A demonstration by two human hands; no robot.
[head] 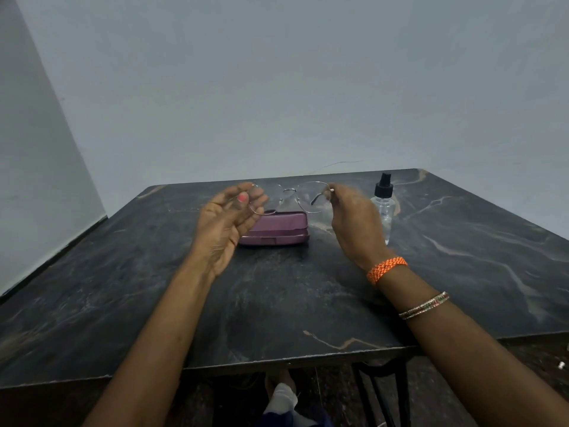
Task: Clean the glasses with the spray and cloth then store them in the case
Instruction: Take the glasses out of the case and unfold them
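Thin wire-framed glasses (291, 197) with clear lenses hang in the air above the table, held at both ends. My left hand (226, 223) pinches the left rim between thumb and fingers. My right hand (354, 223) grips the right hinge. Just below and behind the glasses lies a shut purple case (275, 231) on the dark marble table (277, 303). A clear spray bottle (385, 208) with a black nozzle stands upright right of my right hand, partly hidden by it. No cloth is in view.
The table's near edge (292, 362) runs across the lower frame, with a black metal leg and a foot under it. Grey walls stand behind and to the left of the table.
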